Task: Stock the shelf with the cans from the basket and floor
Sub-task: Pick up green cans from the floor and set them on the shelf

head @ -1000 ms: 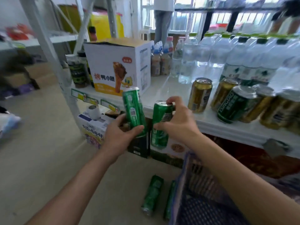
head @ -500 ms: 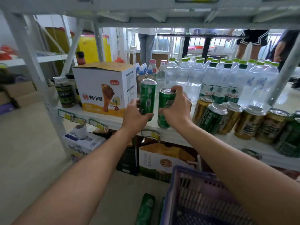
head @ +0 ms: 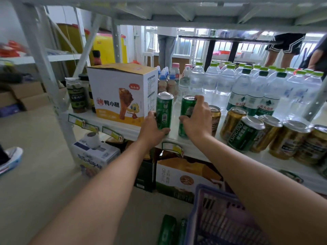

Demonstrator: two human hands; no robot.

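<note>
Head view: L hand (head: 152,131) wraps slim glossy green can (head: 164,112), R hand (head: 196,119) grips its twin (head: 187,115); both now upright on smooth white shelf (head: 192,147), earlier mid-air.

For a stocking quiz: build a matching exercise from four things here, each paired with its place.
Things:
1. slim green can in left hand
2. white snack box
3. purple basket
4. water bottles

Places:
A. back of the shelf, behind the gold cans
B. on the floor, lower right
C. just right of the white box
D. left end of the shelf

Pairs: 1-C, 2-D, 3-B, 4-A
</note>
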